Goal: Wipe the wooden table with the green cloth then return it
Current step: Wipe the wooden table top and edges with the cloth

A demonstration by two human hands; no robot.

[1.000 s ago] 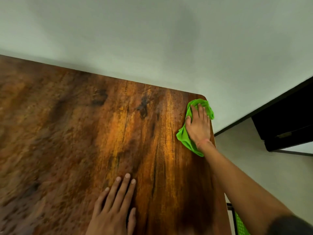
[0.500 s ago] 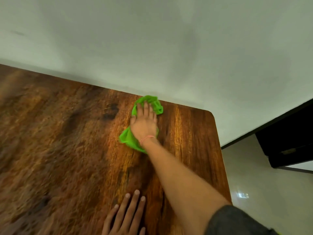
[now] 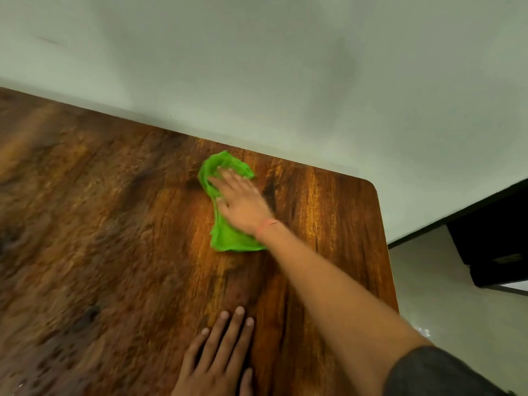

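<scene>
The right hand (image 3: pixel 240 202), fingers flat, presses the green cloth (image 3: pixel 225 238) slightly farther left along the desk (image 3: pixel 100 224); the left hand (image 3: pixel 220 355) stays flat, fingers straight.

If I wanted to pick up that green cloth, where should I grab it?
Probably the near end of the green cloth: it sticks out bunched below the right hand, which presses flat on the middle. Come from above on the near side and pinch the folds off the wooden table.

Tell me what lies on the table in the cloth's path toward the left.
Nothing visible. The right hand presses flat on the green cloth, and the wooden table left of it shows bare wood. The left hand rests nearer the person.
</scene>
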